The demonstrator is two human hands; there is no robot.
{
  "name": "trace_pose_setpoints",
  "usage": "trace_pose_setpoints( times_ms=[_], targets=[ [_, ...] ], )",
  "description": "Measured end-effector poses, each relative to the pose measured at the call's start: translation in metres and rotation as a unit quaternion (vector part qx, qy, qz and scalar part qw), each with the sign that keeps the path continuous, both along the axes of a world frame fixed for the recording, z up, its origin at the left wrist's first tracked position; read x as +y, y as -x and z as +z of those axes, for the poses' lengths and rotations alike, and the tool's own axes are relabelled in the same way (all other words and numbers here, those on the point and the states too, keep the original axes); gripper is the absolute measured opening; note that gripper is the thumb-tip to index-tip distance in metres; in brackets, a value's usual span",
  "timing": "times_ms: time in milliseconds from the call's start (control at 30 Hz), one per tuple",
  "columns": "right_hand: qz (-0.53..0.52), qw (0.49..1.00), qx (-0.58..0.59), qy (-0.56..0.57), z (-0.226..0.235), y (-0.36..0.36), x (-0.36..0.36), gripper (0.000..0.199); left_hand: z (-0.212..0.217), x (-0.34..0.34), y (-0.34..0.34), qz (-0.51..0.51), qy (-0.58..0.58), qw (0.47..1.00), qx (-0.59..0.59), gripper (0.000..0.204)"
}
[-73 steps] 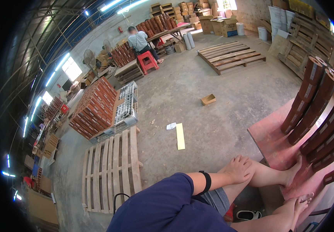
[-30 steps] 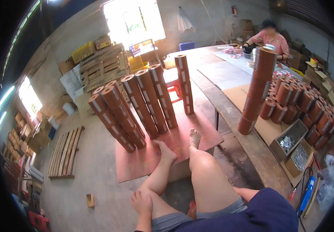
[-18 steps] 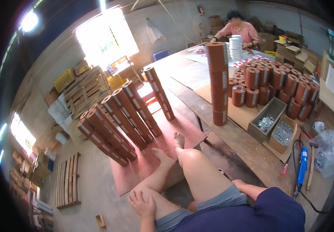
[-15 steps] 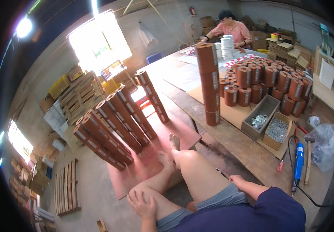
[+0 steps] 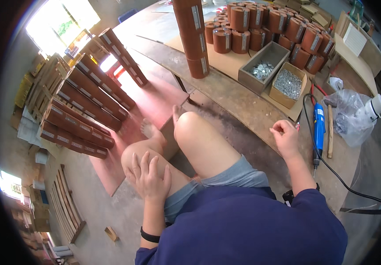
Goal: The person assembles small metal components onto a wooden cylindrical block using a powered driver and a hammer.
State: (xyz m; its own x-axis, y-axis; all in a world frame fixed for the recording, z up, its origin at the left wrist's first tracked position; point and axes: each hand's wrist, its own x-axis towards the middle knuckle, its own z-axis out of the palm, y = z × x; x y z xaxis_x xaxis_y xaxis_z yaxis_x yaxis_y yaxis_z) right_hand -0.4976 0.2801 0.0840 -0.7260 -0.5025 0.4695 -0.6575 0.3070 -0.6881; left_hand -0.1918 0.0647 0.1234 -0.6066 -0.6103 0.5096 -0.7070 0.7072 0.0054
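Observation:
My left hand point(image 5: 148, 174) lies flat on my left thigh near the knee, fingers spread. Above the near edge of the wooden bench, my right hand point(image 5: 285, 138) is raised with its fingers curled and thumb drawn in. Whatever it may hold is hidden. Just behind it, a small red-handled tool point(image 5: 297, 126) is partly covered. A blue electric screwdriver point(image 5: 319, 126) with a black cord lies to the right, beside a wooden-handled hammer point(image 5: 330, 132). Beyond the hand stand a cardboard box of screws point(image 5: 288, 84) and a grey tray point(image 5: 264, 66) holding flat metal pieces.
A tall stack of reddish-brown hollow cylinders point(image 5: 192, 39) stands at the bench's edge. Many similar cylinders point(image 5: 240, 18) are piled behind. More stacks point(image 5: 95, 90) rise from a low pink board point(image 5: 155, 95) on the left. A plastic bag point(image 5: 351, 119) and white bottle point(image 5: 374, 106) sit at right.
My view has tipped downward, so the bench and stacks appear higher and the co-worker is out of sight. My right hand has risen from beside my thigh to the bench edge. My left stays on my leg.

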Motion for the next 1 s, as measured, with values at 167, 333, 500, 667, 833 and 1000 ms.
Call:
trace_pose_setpoints(
  times_ms=[167, 333, 500, 667, 833, 1000],
  targets=[
    [-0.038, 0.997, -0.068, 0.008, -0.008, -0.001, 0.022, 0.013, 0.006, 0.004, 0.010, -0.025, 0.005, 0.999, -0.027, 0.029],
    [-0.081, 0.991, -0.089, 0.052, -0.021, 0.003, 0.039, 0.009, 0.012, 0.002, 0.033, -0.062, -0.043, 0.996, -0.039, 0.030],
    [-0.102, 0.987, -0.073, 0.103, -0.016, 0.013, 0.038, 0.007, 0.010, -0.003, 0.061, -0.111, -0.055, 0.992, -0.031, 0.032],
    [-0.114, 0.974, -0.122, 0.151, -0.007, 0.027, 0.047, 0.010, 0.009, -0.014, 0.091, -0.151, -0.063, 0.986, -0.033, 0.033],
    [-0.150, 0.984, 0.046, 0.079, -0.006, 0.022, 0.058, 0.017, 0.003, -0.013, 0.111, -0.192, -0.079, 0.977, -0.043, 0.034],
    [-0.183, 0.980, 0.009, 0.084, -0.010, 0.026, 0.062, 0.020, -0.003, 0.002, 0.104, -0.197, -0.113, 0.970, -0.083, 0.039]
  ],
)
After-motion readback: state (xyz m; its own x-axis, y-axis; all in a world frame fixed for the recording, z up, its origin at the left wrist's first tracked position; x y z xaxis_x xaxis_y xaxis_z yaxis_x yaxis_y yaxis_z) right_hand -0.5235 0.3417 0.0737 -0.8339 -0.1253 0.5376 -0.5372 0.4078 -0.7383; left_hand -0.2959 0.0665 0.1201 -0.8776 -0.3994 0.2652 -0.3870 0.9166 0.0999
